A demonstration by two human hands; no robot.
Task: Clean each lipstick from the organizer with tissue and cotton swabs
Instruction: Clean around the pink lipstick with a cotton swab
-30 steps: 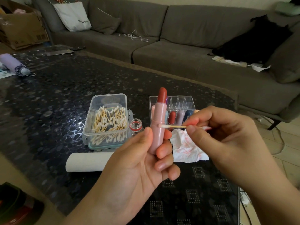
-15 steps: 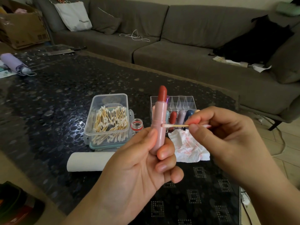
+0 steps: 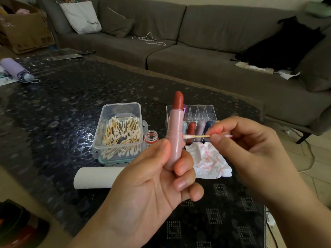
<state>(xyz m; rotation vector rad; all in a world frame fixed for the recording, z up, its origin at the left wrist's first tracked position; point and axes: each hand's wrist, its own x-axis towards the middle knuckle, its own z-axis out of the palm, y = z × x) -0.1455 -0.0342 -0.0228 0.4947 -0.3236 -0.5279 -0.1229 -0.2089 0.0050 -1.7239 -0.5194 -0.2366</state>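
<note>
My left hand [image 3: 152, 183] grips an open pink lipstick [image 3: 175, 133] upright, its red bullet twisted out at the top. My right hand [image 3: 250, 145] pinches a cotton swab [image 3: 196, 136] by its wooden stick, and the white tip touches the right side of the pink tube at the collar. Behind them stands the clear organizer [image 3: 202, 111] with several lipsticks in its front row. A crumpled tissue [image 3: 209, 160] stained red lies on the table in front of the organizer.
A clear box of cotton swabs [image 3: 120, 133] stands left of the organizer, a small red-rimmed jar [image 3: 151, 136] beside it. A roll of tissue [image 3: 96, 178] lies near the table's front edge. A purple folded umbrella [image 3: 16, 69] lies far left. A grey sofa [image 3: 197, 51] runs behind.
The lipstick and swab have stayed together, with only a slight shift of my hands; the swab tip stays against the tube's collar.
</note>
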